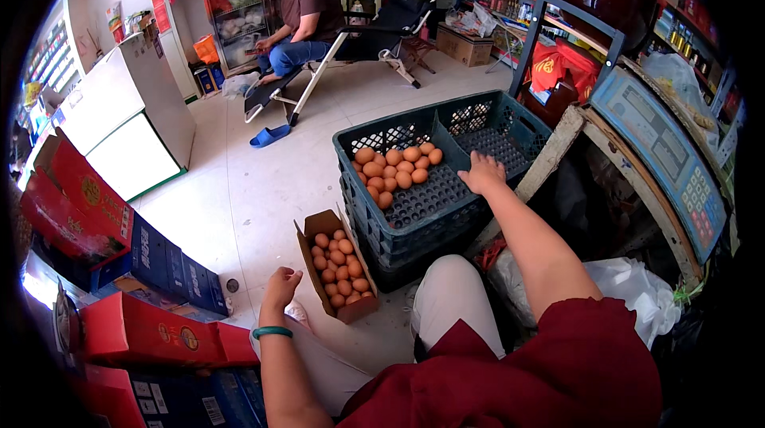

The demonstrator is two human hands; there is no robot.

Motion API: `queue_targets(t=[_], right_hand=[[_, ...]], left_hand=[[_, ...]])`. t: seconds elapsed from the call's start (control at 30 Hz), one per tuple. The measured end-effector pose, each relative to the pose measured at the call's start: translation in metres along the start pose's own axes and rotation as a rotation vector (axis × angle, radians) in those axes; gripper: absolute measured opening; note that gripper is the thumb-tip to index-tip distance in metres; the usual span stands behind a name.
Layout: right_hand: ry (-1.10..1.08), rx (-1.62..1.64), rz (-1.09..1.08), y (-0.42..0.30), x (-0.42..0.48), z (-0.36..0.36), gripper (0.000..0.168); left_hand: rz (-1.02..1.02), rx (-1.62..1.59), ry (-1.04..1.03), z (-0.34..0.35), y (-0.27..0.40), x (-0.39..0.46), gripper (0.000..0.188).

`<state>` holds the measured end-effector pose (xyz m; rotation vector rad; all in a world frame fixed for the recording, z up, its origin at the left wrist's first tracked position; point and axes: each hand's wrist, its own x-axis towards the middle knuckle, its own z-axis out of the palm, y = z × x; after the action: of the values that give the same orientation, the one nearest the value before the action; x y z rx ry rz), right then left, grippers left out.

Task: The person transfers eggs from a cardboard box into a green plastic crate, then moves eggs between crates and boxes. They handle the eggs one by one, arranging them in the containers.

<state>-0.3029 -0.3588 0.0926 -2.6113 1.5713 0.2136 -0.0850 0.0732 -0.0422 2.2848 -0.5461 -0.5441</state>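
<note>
A dark green plastic crate [412, 234] with two compartments stands before me. Brown eggs [395, 168] lie grouped in the far left part of its left compartment, on a dimpled grey egg tray [425, 199]. No eggs show in the visible part of the right compartment. My right hand [483, 174] is at the divider between the compartments, fingers apart, holding nothing; whether it touches the crate I cannot tell. An open cardboard box [363, 310] full of brown eggs [342, 272] sits on the floor left of the crate. Left of this box is my left hand [284, 286], fingers partly curled, with nothing visible in it.
A blue digital scale [663, 156] stands on the right, beside a worn wooden frame [553, 156]. Red and blue cartons [161, 332] are stacked on the left. Farther off, a person [305, 21] sits on a folding lounge chair [370, 42], with a blue slipper [270, 136] near it.
</note>
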Motion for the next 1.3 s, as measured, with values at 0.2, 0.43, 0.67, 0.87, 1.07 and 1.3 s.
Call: queue_targets(t=[0.2,0.43,0.67,0.87,1.07,1.3], right_hand=[[-0.044,-0.025,0.009,0.001,-0.003,-0.004,0.074],[-0.037,-0.048,0.005,0.001,-0.001,-0.002,0.074],[-0.080,-0.068,0.022,-0.001,-0.001,-0.004,0.071],[-0.097,-0.063,0.033,-0.005,-0.006,-0.010,0.070],[-0.021,-0.061,0.029,-0.001,-0.005,-0.004,0.070],[-0.020,-0.045,0.024,-0.004,-0.006,-0.004,0.068]], left_hand=[[0.131,0.010,-0.033,0.008,0.004,0.000,0.051],[0.187,0.429,-0.257,0.040,0.010,-0.002,0.058],[0.114,0.472,-0.119,0.055,0.023,-0.008,0.072],[-0.021,0.524,-0.109,0.042,0.041,-0.018,0.083],[-0.023,0.530,-0.090,0.043,0.042,-0.019,0.081],[0.009,0.541,-0.065,0.042,0.033,-0.017,0.083]])
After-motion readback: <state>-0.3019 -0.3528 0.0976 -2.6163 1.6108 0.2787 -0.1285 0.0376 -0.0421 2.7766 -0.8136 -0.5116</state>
